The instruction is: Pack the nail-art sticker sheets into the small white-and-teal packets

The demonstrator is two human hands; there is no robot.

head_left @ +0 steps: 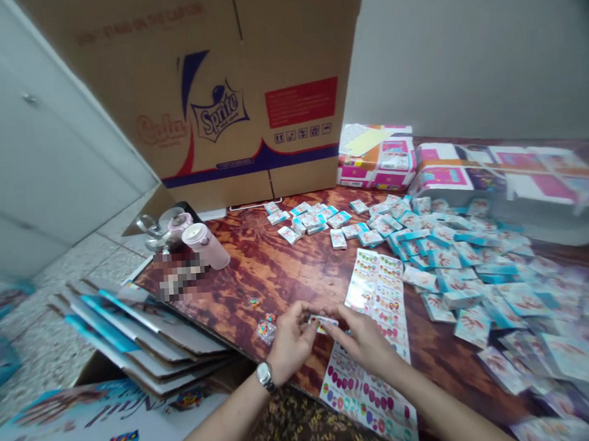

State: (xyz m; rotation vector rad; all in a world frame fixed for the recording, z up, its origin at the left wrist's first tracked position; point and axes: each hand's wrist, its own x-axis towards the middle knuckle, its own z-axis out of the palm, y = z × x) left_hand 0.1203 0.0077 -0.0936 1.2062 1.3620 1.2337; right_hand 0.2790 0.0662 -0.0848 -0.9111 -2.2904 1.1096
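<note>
Between my two hands is a small flat white piece with coloured spots point(324, 323), partly hidden by the fingers. My left hand point(295, 337), with a watch on its wrist, is closed on the piece's left side. From the other side, the fingers of my right hand point(359, 336) pinch it. Below and beyond the right hand lies a long sheet of nail stickers point(379, 292) in rows of coloured ovals. Just left of my left hand, a clear packet with colourful bits point(266, 330) rests on the table, and a smaller colourful bit point(253, 303) lies behind it.
Many small white and blue boxes point(444, 258) are heaped across the right of the wooden table point(256, 249). A large Sprite carton point(265, 62) stands behind. Pink printed boxes point(378, 159) sit at the back right. A pink cup point(211, 249) and open cartons point(146, 336) are at left.
</note>
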